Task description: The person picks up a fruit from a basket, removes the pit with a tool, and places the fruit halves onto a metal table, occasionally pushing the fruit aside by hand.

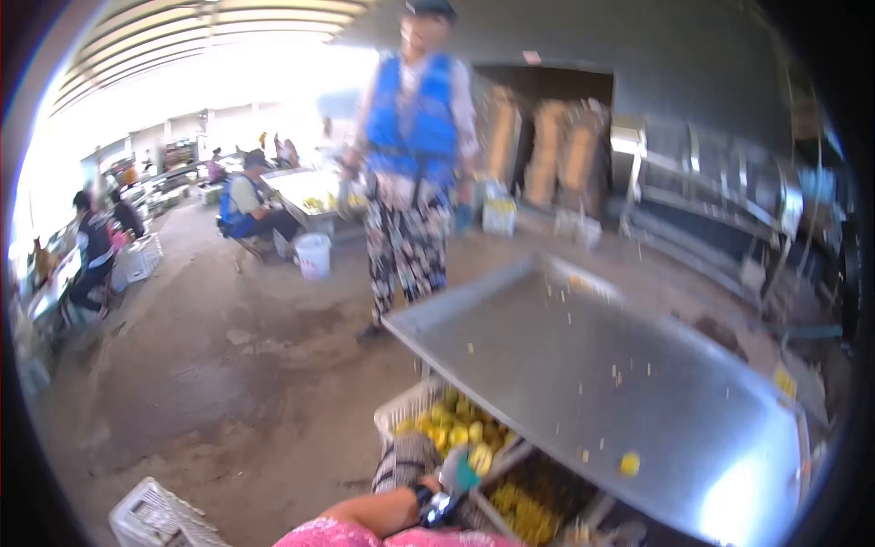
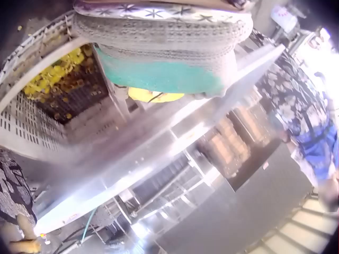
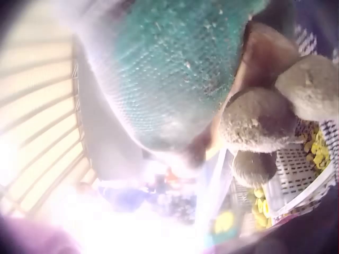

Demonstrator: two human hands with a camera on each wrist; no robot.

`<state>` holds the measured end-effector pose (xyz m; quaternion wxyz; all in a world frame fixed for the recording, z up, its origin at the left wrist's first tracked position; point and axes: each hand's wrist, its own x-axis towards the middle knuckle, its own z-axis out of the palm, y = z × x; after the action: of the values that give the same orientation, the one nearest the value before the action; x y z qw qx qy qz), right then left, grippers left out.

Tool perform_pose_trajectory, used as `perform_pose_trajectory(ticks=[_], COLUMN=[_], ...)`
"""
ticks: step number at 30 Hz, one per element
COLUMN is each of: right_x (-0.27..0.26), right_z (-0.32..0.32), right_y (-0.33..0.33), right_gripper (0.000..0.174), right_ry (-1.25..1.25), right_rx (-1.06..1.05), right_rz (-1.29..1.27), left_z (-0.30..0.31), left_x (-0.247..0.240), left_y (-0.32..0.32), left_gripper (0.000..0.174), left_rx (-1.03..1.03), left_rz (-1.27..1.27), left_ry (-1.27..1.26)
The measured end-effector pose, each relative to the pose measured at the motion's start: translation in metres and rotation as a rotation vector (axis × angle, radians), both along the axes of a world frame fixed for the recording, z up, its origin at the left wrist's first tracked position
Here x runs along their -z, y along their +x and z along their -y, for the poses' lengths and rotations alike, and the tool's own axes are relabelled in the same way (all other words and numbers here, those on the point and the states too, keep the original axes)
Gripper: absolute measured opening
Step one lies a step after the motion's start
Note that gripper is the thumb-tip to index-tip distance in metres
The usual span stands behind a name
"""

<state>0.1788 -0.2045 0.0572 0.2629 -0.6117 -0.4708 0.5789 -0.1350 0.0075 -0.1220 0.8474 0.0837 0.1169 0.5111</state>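
My left hand [image 1: 458, 470], in a grey glove with a teal palm, is beside the steel table's near edge. It holds a yellow cut fruit piece [image 2: 153, 96], partly hidden by the glove. Under that hand stands a pale plastic crate [image 1: 394, 410] with many yellow fruit pieces [image 1: 442, 424]. My right hand [image 3: 175, 79], gloved the same way, fills much of the right wrist view, its grey fingertips [image 3: 258, 119] curled round a smooth brown thing [image 3: 267, 50]. I cannot tell what that thing is; the glove hides most of it.
The tilted steel table [image 1: 565, 365] bears one yellow piece [image 1: 629, 464] and small pale bits. A second crate [image 1: 492, 520] holds yellow scraps. A white crate [image 1: 150, 515] stands on the floor. A person in a blue vest [image 1: 415, 118] stands beyond the table; others sit farther back.
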Motion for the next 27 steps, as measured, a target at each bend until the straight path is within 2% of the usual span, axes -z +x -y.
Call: perform_pose_trajectory(ticks=[1,2,3,4,5,6,8,9,11,13,14,17,21,22,25,27], right_x=[-0.002,-0.005,-0.008,-0.014,-0.038,-0.048,-0.030,-0.023,-0.001,0.012,0.015,0.010,0.015,0.016,0.028,0.033], right_z=[-0.009,-0.020,-0.031,-0.052,-0.064,-0.072,-0.095,-0.102,-0.119,-0.122,-0.123,-0.121,-0.124,-0.124,-0.123,-0.120], right_y=[-0.002,-0.009,-0.016,-0.034,-0.045,-0.059,-0.070,-0.073,-0.085,-0.091,-0.093,-0.098,-0.099,-0.098,-0.102,-0.104], right_gripper=[0.049,0.043,0.039,0.034,0.034,0.033,0.038,0.041,0.042,0.034,0.031,0.033,0.034,0.035,0.036,0.037], right_ry=[0.072,0.140,0.207,0.377,0.204,0.194,0.282,0.320,0.592,0.733,0.808,0.571,0.672,0.595,0.668,0.629], right_rx=[0.044,0.051,0.057,-0.023,-0.044,-0.016,-0.059,-0.095,-0.109,-0.059,-0.036,-0.010,0.046,0.029,0.069,0.043], right_rz=[0.046,0.017,-0.011,-0.043,-0.166,-0.126,-0.025,0.011,0.225,0.253,0.264,0.153,0.115,0.106,0.089,0.112], left_z=[-0.006,0.007,0.016,0.025,0.021,0.019,0.000,0.009,0.015,0.015,0.013,0.019,0.023,0.029,0.029,0.033], left_x=[-0.002,-0.060,-0.097,-0.133,-0.156,-0.178,-0.161,-0.167,-0.164,-0.157,-0.157,-0.158,-0.152,-0.160,-0.154,-0.152], left_y=[0.006,0.010,0.015,0.021,0.031,0.041,0.057,0.065,0.072,0.073,0.071,0.079,0.088,0.089,0.091,0.095], left_gripper=[0.036,0.038,0.036,0.035,0.029,0.024,0.022,0.021,0.022,0.029,0.029,0.023,0.023,0.023,0.024,0.029], left_rx=[-0.061,-0.122,-0.214,-0.426,-0.273,-0.164,-0.119,-0.237,-0.290,-0.174,-0.038,-0.067,-0.106,-0.094,-0.137,-0.190], left_rz=[0.003,0.006,-0.580,-1.204,-0.867,-0.549,-0.131,-0.380,-0.472,-0.172,0.046,-0.041,-0.105,-0.113,-0.181,-0.242], left_ry=[-0.003,-0.006,0.443,0.768,0.584,0.350,0.238,0.373,0.438,0.293,0.167,0.144,0.153,0.166,0.197,0.183])
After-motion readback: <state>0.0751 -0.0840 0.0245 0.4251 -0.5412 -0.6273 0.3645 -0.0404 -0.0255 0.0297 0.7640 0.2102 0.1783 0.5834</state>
